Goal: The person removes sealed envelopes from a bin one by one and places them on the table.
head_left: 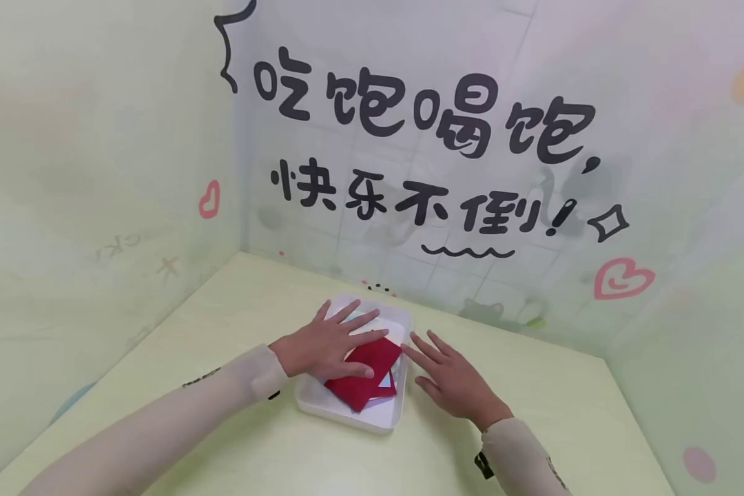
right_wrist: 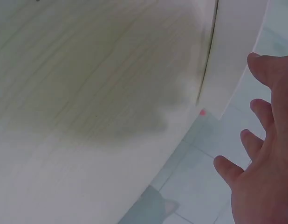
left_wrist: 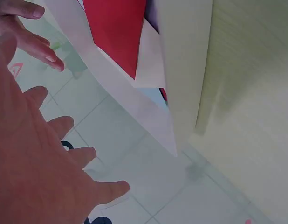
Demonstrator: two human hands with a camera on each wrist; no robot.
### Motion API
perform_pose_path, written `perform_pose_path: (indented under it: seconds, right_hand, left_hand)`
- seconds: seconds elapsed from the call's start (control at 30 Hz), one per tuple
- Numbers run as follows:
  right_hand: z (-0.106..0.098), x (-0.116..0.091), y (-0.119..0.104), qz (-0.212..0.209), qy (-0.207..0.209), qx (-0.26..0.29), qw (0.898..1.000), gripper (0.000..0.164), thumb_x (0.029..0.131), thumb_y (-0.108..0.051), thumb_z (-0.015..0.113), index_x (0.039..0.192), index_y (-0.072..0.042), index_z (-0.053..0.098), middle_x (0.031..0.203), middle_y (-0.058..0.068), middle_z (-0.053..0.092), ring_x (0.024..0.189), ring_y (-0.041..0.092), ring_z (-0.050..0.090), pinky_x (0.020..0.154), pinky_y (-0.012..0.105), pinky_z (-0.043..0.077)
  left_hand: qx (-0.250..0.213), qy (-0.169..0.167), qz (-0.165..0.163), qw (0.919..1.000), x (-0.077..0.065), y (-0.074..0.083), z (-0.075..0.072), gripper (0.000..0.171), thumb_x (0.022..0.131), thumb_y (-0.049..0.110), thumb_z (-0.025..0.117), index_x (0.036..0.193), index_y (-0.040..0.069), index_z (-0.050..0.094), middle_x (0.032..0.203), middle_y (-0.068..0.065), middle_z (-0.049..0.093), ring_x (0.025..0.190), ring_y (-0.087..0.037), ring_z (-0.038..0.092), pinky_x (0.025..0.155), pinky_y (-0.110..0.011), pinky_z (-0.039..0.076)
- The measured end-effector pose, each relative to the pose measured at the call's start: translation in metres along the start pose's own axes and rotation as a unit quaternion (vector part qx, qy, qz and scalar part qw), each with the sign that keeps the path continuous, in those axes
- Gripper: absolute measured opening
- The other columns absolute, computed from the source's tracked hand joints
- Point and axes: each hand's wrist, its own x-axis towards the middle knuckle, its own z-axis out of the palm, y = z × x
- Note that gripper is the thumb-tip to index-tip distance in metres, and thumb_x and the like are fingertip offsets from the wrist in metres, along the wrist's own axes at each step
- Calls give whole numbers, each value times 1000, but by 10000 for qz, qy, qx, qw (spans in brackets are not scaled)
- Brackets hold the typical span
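A white rectangular tray (head_left: 372, 424) sits on the pale table, holding a flat red paper piece like an envelope (head_left: 381, 353). Under its edge lies a red-bordered card (head_left: 386, 387), with some whitish paper around. My left hand (head_left: 322, 346) is over the tray with fingers spread, overlapping the red piece in the head view; the left wrist view shows those fingers straight and holding nothing. Just off the tray's right side is my right hand (head_left: 455, 382), its fingers extended and apart, the fingertips close to the tray wall. In the right wrist view that hand (right_wrist: 270, 149) holds nothing.
Pale walls (head_left: 136, 158) stand at the left, back and right of the table (head_left: 273, 448). Large dark lettering (head_left: 421, 117) and pink hearts decorate them. A light blue curved shape (head_left: 71, 403) shows at the far left table edge.
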Motion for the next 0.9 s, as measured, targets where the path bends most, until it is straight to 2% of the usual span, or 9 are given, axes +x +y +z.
perform_pose_path:
  seconds: [0.07,0.17,0.3,0.4,0.5,0.6,0.77,0.9]
  right_hand:
    - [4,3,-1,-165,-75,-40,9998,64,98,-30,63,156,-25,35,161,3,26,147,37,18,108,52,32]
    - [7,6,-2,-390,-121,27,9992,60,99,-28,62,154,-23,39,160,5,29,146,38,20,107,50,35]
    - [8,10,-4,-592,-136,68,9981,56,98,-25,64,151,-24,44,158,5,32,146,37,21,105,48,38]
    - [10,12,-4,-740,-197,-77,9970,55,97,-24,66,149,-26,48,157,6,34,145,37,24,103,47,41]
    - [13,13,-5,-803,-273,-198,9962,53,95,-24,68,146,-26,51,155,6,38,144,36,26,102,46,42]
    - [16,15,-6,-827,-196,-278,9960,49,94,-23,70,141,-25,55,150,6,45,143,35,29,104,47,39]
    - [20,20,-7,-709,-113,-343,9968,43,90,-23,75,130,-27,60,141,1,53,142,32,33,107,47,36]
    - [20,23,-7,-651,-104,-455,9968,37,88,-24,77,123,-28,63,137,-2,55,141,30,35,107,47,36]
  left_hand:
    - [-225,-21,-285,9993,-5,-3,3,82,90,64,59,158,33,26,163,-3,19,145,-36,21,100,-66,33]
    - [-596,74,-806,9949,-13,-8,8,86,87,43,73,157,20,30,159,-10,26,135,-37,39,93,-54,47]
    - [-1053,218,-1460,9834,-23,-13,12,83,87,26,73,154,3,30,151,-20,35,107,-35,59,84,-43,53]
    - [-1383,194,-1784,9740,-30,-15,18,82,85,21,71,152,-2,29,139,-23,44,85,-29,62,72,-38,55]
    - [-1619,159,-1938,9675,-36,-15,24,82,83,16,70,149,-6,28,128,-23,49,75,-22,57,64,-32,52]
    - [-1701,152,-2052,9637,-38,-15,29,80,81,13,70,147,-8,30,119,-21,52,75,-20,56,65,-33,52]
    - [-1687,49,-2171,9614,-38,-13,33,72,82,8,70,142,-9,34,112,-17,55,81,-21,57,70,-35,53]
    - [-1698,-7,-2148,9618,-37,-13,34,68,82,6,70,139,-8,36,109,-16,57,80,-20,57,67,-33,52]
